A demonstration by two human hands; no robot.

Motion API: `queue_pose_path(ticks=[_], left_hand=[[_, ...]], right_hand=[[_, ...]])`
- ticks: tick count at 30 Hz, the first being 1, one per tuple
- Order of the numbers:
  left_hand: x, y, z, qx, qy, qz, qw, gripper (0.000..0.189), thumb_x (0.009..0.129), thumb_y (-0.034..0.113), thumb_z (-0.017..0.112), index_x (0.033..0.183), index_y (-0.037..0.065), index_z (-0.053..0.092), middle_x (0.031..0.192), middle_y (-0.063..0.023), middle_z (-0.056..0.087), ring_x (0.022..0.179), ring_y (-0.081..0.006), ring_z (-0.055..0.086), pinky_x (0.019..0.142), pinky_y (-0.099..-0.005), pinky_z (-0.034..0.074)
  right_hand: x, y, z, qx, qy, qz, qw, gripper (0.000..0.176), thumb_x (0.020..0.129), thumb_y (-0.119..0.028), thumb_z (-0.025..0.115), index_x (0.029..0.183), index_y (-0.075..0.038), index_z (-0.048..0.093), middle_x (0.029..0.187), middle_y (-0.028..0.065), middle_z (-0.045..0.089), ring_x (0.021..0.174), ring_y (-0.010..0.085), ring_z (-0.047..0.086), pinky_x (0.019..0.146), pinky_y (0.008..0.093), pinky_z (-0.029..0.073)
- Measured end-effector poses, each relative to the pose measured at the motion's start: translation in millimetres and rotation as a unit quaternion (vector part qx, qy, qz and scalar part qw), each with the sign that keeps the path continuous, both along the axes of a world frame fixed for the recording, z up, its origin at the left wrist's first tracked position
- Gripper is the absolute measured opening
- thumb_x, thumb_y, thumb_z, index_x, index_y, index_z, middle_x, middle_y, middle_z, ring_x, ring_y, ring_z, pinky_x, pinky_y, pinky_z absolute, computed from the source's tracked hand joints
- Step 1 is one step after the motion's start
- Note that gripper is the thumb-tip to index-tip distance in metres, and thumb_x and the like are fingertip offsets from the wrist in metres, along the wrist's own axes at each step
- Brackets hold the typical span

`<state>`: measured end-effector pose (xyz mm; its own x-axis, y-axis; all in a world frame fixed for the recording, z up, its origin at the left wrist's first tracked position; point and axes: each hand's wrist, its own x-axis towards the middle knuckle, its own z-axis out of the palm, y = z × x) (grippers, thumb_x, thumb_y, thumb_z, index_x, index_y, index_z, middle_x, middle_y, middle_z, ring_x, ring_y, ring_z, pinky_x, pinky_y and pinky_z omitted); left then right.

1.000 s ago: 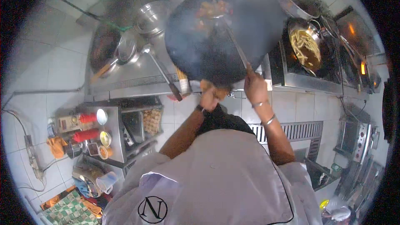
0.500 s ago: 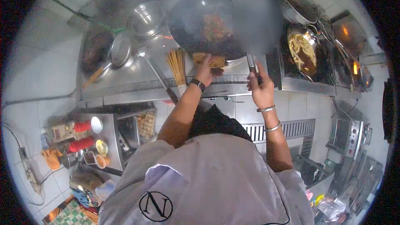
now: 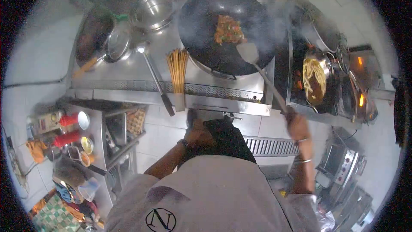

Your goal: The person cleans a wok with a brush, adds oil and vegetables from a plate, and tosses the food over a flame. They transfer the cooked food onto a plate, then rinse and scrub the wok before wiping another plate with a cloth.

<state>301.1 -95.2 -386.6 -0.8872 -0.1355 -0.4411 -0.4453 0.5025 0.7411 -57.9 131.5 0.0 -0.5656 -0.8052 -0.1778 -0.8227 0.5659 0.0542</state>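
My right hand is wrapped around the handle end of a wok spatula. The spatula's flat blade rests inside a large black wok, just beside a heap of chopped reddish food with green bits. Steam rises around the wok. Its near handle is bare. Close to my body, in front of dark clothing, is my left hand; its fingers are too dark and blurred to make out. Nearest to it stand a bundled bamboo wok brush and a ladle on the steel counter.
On the left of the stove are a wooden-handled strainer and a steel bowl. To the right, a steel pan holds pale strips of food, with a flame beyond. Red-bodied bottles and small tubs stand on a left-hand shelf.
My left hand has come away from the wok's near edge, back to my body. The spatula has swung from near the camera down into the wok, and my right hand has moved right and back.
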Motion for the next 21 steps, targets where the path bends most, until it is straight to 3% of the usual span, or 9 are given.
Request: queue_pose_path(ticks=[1,5,8,11,13,15,16,18,21], left_hand=[[-7.9,16.5,-24.8,-0.036,-0.018,-0.015,0.999,0.046,0.092,0.032,0.052,0.128,0.003,0.049,0.132,-0.0185,0.047,0.128,-0.0282,0.039,0.104,-0.0414,0.034],[-59.1,77.3,-75.8,-0.182,-0.085,-0.078,0.977,0.043,0.093,0.033,0.047,0.125,0.004,0.052,0.134,-0.0195,0.044,0.131,-0.029,0.034,0.106,-0.0462,0.029],[-118.4,107.6,-71.3,-0.113,-0.048,0.008,0.992,0.04,0.091,0.036,0.048,0.117,0.006,0.054,0.121,-0.0163,0.049,0.118,-0.0294,0.041,0.1,-0.0464,0.034],[-161.9,131.7,-72.9,-0.057,-0.002,0.084,0.995,0.037,0.089,0.039,0.05,0.108,0.007,0.056,0.109,-0.0132,0.053,0.106,-0.0299,0.048,0.095,-0.0467,0.038],[-179.1,143.9,-80.2,-0.023,0.038,0.132,0.99,0.036,0.088,0.041,0.051,0.102,0.009,0.057,0.101,-0.0111,0.056,0.098,-0.0301,0.052,0.091,-0.0469,0.042],[-184.9,155.3,-91.3,0.01,0.093,0.177,0.98,0.035,0.087,0.043,0.052,0.097,0.01,0.059,0.093,-0.009,0.059,0.089,-0.0304,0.057,0.087,-0.0471,0.045],[-189.1,156.6,-88.0,-0.003,0.061,0.175,0.983,0.035,0.087,0.043,0.052,0.097,0.01,0.059,0.093,-0.009,0.059,0.09,-0.0303,0.057,0.087,-0.0468,0.045],[-193.5,157.4,-81.5,-0.03,0.013,0.169,0.985,0.035,0.087,0.043,0.053,0.098,0.01,0.059,0.093,-0.0091,0.059,0.09,-0.0302,0.057,0.087,-0.0462,0.045],[-196.3,163.0,-79.5,-0.057,-0.039,0.167,0.984,0.036,0.087,0.042,0.054,0.1,0.009,0.058,0.093,-0.0093,0.06,0.09,-0.0299,0.057,0.086,-0.0454,0.045]], right_hand=[[-10.5,-16.3,47.2,0.031,0.038,-0.013,0.999,0.022,0.089,-0.022,0.053,0.107,-0.011,0.06,0.081,0.0177,0.06,0.069,0.0369,0.059,0.057,0.0445,0.046],[-46.1,-112.8,168.4,0.21,-0.026,-0.055,0.976,0.032,0.089,-0.028,0.052,0.113,-0.009,0.061,0.096,0.0204,0.064,0.084,0.0372,0.063,0.071,0.0472,0.051],[-82.7,-168.7,126.9,0.216,-0.028,0.004,0.976,0.029,0.086,-0.024,0.052,0.103,-0.004,0.065,0.093,0.0257,0.062,0.092,0.0391,0.061,0.084,0.0482,0.047],[-111.5,-212.6,70.4,0.101,-0.018,0.081,0.991,0.028,0.084,-0.021,0.054,0.095,0.001,0.066,0.096,0.0249,0.064,0.092,0.0406,0.061,0.081,0.0464,0.049],[-112.8,-215.0,92.9,0.086,0.016,0.11,0.99,0.026,0.084,-0.021,0.054,0.095,0.0,0.067,0.095,0.0239,0.064,0.091,0.0404,0.062,0.081,0.0463,0.049],[-99.4,-203.1,161.8,0.177,0.063,0.015,0.982,0.025,0.085,-0.023,0.055,0.096,-0.005,0.069,0.094,0.0212,0.065,0.091,0.039,0.063,0.082,0.0458,0.049],[-110.6,-189.3,165.6,0.18,0.074,0.047,0.98,0.023,0.086,-0.025,0.056,0.097,-0.01,0.07,0.094,0.0186,0.066,0.091,0.0381,0.063,0.081,0.0452,0.05],[-131.9,-179.9,147.5,0.189,0.1,0.088,0.973,0.025,0.086,-0.026,0.057,0.095,-0.006,0.069,0.094,0.0218,0.065,0.091,0.0383,0.063,0.079,0.0452,0.051],[-159.4,-203.9,78.3,0.121,0.076,0.076,0.987,0.026,0.086,-0.025,0.057,0.093,-0.002,0.068,0.09,0.0244,0.065,0.089,0.0386,0.063,0.078,0.0447,0.051]])
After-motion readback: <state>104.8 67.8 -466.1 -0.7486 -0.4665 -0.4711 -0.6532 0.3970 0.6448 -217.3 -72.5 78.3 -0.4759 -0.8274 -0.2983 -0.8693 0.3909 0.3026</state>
